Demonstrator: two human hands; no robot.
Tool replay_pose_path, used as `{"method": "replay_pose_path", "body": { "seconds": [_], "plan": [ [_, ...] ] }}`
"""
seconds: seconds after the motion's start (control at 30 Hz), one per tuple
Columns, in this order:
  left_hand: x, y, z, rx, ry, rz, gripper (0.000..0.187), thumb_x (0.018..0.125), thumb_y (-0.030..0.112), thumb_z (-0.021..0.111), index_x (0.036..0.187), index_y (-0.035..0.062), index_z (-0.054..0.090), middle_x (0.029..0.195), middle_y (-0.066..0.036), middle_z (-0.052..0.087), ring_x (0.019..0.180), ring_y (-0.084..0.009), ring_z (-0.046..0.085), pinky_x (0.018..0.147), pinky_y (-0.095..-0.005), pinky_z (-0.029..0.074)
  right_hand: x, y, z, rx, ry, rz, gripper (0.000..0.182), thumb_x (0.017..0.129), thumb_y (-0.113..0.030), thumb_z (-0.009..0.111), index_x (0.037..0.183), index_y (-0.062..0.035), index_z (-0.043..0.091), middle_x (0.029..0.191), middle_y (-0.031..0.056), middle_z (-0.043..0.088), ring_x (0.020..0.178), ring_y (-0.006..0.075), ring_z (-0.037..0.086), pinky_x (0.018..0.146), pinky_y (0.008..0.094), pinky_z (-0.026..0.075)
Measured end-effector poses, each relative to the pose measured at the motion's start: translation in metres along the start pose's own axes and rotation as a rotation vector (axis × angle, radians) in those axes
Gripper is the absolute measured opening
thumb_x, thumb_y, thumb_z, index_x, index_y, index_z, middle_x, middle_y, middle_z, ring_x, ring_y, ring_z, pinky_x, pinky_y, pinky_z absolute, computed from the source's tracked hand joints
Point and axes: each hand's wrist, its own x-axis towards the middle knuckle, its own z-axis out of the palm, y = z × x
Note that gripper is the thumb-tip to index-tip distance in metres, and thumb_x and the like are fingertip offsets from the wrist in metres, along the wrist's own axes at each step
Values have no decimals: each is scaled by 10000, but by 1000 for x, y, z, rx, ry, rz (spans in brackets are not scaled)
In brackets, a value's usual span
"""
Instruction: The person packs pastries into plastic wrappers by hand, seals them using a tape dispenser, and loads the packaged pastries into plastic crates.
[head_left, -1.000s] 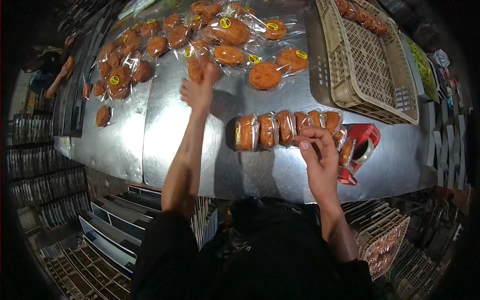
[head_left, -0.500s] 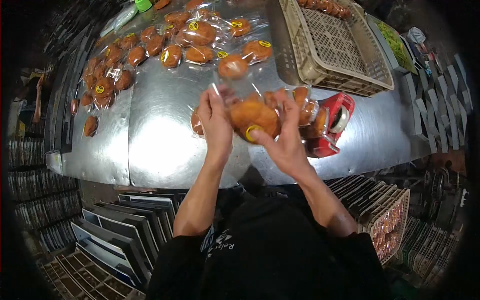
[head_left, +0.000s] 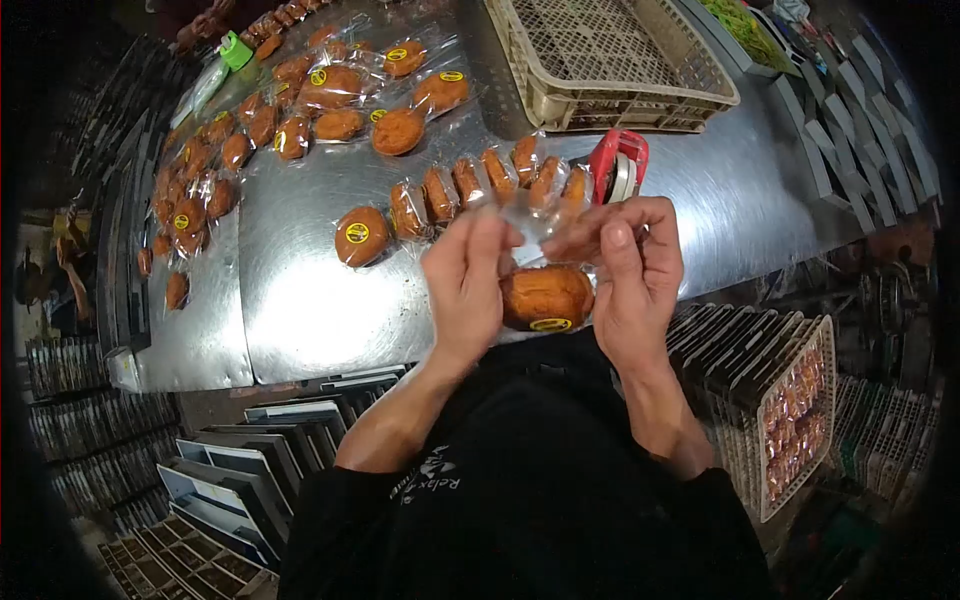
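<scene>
A brown bun [head_left: 546,297] in a clear plastic bag, with a yellow round sticker near its lower edge, hangs between my hands close to the table's front edge. My left hand [head_left: 466,282] grips the bag's left side, fingers curled in. On the other side my right hand [head_left: 640,275] is closed on the bag's upper right part; motion blurs some of its fingers. Just beyond stand several bagged buns in a row [head_left: 468,184], leaning on one another. A single stickered bun [head_left: 362,236] lies left of that row. The red tape dispenser [head_left: 617,163] is beyond my right hand.
Many bagged buns [head_left: 331,87] spread over the metal table [head_left: 300,320] at the far left. A beige plastic crate [head_left: 630,112] stands at the back. Crates of packed buns [head_left: 797,420] are stacked low on the right; trays [head_left: 225,490] stand low on the left.
My hands have drawn the bagged bun nearer my body and turned it so the bag's top faces away. The view has shifted, and the row of buns is now uncovered.
</scene>
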Motion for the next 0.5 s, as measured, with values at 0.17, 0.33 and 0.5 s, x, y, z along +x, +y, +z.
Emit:
{"method": "replay_pose_path", "body": {
  "seconds": [0.17,0.33,0.5],
  "plan": [
    [-3,-15,-14,149,51,513,352,921,107,609,1223,-25,485,1049,-119,573,913,-181,591,850,-288,479,-7,6,23,282,8,102,169,1033,-211,424,1058,-51,377,982,183,662,908,247,681,810,340,557],
    [-11,11,-29,21,-206,-81,197,961,127,573,1028,-58,591,964,-149,678,910,-194,662,826,-314,529,-10,11,43,-342,189,-126,271,962,-150,576,1161,35,579,1150,165,653,1063,252,640,894,347,506],
    [-11,7,-43,-273,-35,-181,164,959,117,597,984,-43,621,869,-85,699,773,-96,642,701,-259,525,-23,28,62,-741,-158,-283,467,947,-162,585,1329,78,462,1342,256,514,1210,376,542,980,427,453]
  ]
}}
